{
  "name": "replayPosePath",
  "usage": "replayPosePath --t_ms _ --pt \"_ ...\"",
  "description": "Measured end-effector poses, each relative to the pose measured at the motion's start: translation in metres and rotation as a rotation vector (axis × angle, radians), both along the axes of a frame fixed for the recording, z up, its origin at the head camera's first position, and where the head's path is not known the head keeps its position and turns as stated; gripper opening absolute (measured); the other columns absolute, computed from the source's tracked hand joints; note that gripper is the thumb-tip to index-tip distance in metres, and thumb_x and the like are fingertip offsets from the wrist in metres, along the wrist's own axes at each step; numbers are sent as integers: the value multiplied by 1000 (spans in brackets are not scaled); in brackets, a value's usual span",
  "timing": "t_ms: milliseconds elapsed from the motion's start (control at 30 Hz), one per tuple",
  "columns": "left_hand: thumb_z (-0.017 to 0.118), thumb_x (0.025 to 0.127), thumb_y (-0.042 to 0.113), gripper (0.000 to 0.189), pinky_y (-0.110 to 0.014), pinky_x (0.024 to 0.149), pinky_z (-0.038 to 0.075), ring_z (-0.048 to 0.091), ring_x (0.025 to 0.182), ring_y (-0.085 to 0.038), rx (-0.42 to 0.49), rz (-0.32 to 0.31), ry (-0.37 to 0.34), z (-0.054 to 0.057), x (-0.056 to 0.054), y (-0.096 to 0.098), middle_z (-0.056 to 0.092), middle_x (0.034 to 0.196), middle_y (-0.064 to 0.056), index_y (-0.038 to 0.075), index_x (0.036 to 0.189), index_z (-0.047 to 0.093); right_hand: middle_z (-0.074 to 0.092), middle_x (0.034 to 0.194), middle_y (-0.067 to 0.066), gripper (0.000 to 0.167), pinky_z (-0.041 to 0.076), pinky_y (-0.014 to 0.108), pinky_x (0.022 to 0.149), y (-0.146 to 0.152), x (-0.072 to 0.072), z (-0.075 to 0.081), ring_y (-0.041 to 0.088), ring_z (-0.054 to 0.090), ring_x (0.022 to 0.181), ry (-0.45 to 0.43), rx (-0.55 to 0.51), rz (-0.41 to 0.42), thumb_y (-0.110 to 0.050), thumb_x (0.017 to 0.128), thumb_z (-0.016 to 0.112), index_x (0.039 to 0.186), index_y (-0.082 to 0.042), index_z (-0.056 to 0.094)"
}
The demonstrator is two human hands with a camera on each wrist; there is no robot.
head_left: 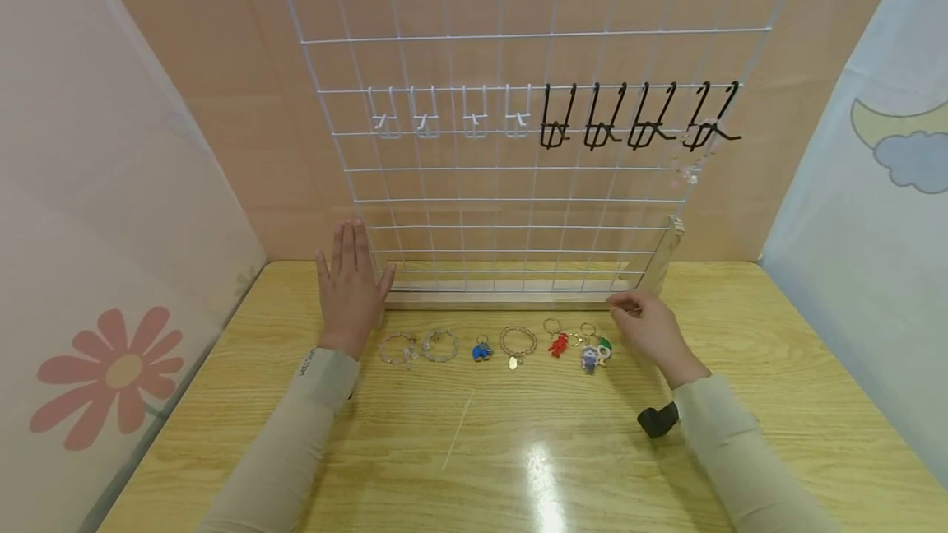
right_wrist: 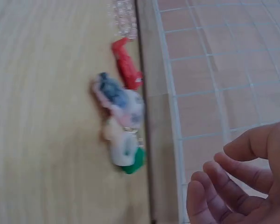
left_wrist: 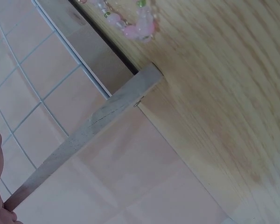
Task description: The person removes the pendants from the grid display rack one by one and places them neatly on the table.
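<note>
My left hand lies with straight fingers against the left wooden side post of a white wire grid rack. My right hand is near the rack's lower right corner, fingers loosely bent and nothing between them in the right wrist view. Just left of it lie a purple-and-white figure keychain, a green-and-white keychain and a red figure keychain. A pink beaded bracelet hangs from the rightmost black hook.
White hooks and black hooks line one grid bar. Along the rack's wooden base lie a chain bracelet, a blue keychain and two beaded bracelets, one pale, one pink. Patterned cloth walls flank the wooden table.
</note>
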State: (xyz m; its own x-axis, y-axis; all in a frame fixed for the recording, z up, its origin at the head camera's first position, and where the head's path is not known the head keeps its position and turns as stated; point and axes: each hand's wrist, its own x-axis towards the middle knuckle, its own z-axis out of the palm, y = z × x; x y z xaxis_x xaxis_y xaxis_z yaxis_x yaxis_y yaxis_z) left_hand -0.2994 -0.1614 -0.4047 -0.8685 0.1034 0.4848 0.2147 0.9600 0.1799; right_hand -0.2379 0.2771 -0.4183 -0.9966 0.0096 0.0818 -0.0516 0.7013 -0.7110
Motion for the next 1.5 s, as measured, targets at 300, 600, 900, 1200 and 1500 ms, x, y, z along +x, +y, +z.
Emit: replayPosePath --t_ms 300,600,900,1200,1500 --pt "55 104 42 90 -63 120 4 6 156 -32 -9 3 -10 2 -1 1 9 168 -20 1 162 -2 67 112 16 34 46 10 75 6 -1 31 13 59 95 299 -75 -28 -25 107 52 123 1 66" --pt "55 105 41 90 -64 120 5 9 155 -34 -4 1 -8 1 -1 0 11 168 -22 0 161 -2 62 99 -18 27 42 14 85 5 -8 65 -3 57 93 615 -239 -218 -20 103 60 113 4 68" --pt "55 104 42 90 -64 120 4 3 156 -31 2 8 -11 -2 -3 -2 12 167 -22 0 162 -1 60 104 -10 23 47 16 86 7 -14 96 5 60 97 629 -475 -321 -22 101 62 118 -7 66" --pt "53 105 42 90 -64 120 3 7 156 -34 -10 6 -24 -2 -1 -1 11 168 -22 1 161 -4 62 105 8 25 54 16 82 6 -17 127 14 64 95 537 -931 -297 -11 97 68 120 -3 65" --pt "52 105 43 91 -64 120 3 0 156 -31 -3 3 -46 -1 0 -1 3 169 -19 3 161 -8 62 109 8 30 54 16 81 4 -25 144 13 64 93 530 -934 -321 -6 95 67 123 1 63"
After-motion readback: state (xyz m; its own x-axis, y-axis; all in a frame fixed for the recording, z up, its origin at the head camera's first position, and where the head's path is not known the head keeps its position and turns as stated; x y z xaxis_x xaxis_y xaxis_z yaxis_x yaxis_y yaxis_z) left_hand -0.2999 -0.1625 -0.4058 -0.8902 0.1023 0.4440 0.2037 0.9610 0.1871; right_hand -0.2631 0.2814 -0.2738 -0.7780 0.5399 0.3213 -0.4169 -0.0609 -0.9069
